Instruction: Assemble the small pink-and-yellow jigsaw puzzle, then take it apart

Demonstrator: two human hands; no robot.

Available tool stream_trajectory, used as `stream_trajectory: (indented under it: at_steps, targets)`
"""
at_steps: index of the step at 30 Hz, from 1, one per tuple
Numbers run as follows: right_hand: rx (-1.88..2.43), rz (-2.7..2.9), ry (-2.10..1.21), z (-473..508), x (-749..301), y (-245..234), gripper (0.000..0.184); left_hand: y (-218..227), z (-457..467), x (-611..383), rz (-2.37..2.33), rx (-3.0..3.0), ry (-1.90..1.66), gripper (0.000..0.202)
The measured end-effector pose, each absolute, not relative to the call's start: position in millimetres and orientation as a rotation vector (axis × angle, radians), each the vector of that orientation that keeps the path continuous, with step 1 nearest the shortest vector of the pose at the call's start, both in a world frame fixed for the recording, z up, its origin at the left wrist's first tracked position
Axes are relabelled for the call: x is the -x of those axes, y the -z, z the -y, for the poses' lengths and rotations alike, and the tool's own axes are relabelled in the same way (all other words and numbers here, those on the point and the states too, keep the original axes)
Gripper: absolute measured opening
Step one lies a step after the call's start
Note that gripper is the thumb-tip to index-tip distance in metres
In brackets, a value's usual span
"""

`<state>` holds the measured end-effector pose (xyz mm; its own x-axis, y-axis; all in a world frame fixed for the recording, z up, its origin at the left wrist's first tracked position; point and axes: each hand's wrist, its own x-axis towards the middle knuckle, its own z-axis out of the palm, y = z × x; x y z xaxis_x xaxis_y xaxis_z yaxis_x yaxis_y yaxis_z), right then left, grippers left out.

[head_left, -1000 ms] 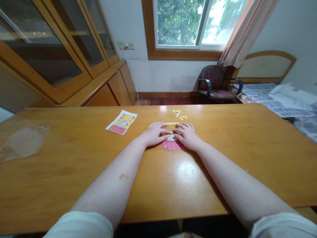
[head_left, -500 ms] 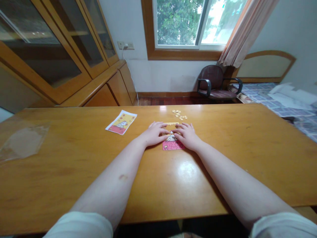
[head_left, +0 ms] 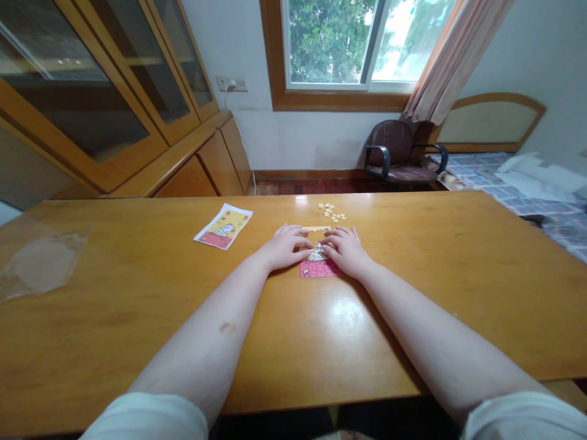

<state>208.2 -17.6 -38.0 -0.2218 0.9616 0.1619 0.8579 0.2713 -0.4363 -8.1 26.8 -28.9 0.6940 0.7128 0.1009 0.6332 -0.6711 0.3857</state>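
Observation:
A partly joined jigsaw puzzle (head_left: 316,269) lies flat on the table, pink along its near side with a white cartoon figure above and a yellow strip at the far edge. On its left side rests my left hand (head_left: 288,246), fingers apart and stretched over the pieces. My right hand (head_left: 346,250) lies over the right side in the same way, fingers spread, its tips close to those of the left. Both hands cover parts of the puzzle. Just beyond them is a loose group of yellow puzzle pieces (head_left: 329,211).
A printed reference picture (head_left: 224,227) lies to the left of the puzzle on the wooden table (head_left: 284,342). Farther left is a clear plastic bag (head_left: 41,263). Beyond the table stand an office chair (head_left: 397,153), a glass-door cabinet (head_left: 114,98) and a bed (head_left: 486,171).

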Motion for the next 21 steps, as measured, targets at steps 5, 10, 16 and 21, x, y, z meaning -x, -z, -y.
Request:
stream_trajectory:
  at_steps: [5,10,16,21]
  targets:
    - [1.621,2.045,-0.252,16,-210,37,0.023,30,-28,9,-1.011,-2.594,-0.369,0.035]
    - [1.79,2.104,-0.145,7,-208,27,0.025,28,-27,8,-1.006,-2.577,-0.345,0.031]
    - [1.756,2.37,-0.15,-10,-203,22,0.023,30,-27,8,-0.994,-2.572,-0.361,0.032]
    - [1.752,2.379,-0.202,-17,-202,24,0.018,33,-28,9,-0.984,-2.567,-0.38,0.032]
